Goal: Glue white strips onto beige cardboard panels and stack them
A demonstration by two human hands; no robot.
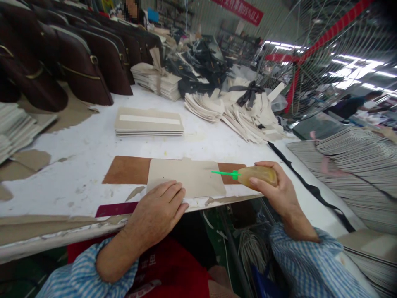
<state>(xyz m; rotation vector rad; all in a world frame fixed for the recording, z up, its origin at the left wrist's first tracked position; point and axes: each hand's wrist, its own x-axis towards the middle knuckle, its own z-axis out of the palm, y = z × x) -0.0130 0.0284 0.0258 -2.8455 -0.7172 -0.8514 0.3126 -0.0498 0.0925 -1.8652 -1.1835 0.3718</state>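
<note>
My right hand (pixel 279 188) gripped a glue bottle (pixel 259 175), nozzle over the beige card (pixel 186 176); my left hand (pixel 158 209) lay flat, holding nothing, on the card's near edge.

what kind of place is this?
Probably a handbag or leather-goods factory floor. Dark maroon bags line the white worktable, stacks of cut board panels lie about, and the right hand holds a glue bottle over a panel.

Bare desk (pixel 93 145) lies open between the beige panel (pixel 186 177) and the flat card stack (pixel 149 122); bags (pixel 77 66) wall off the far left
</note>
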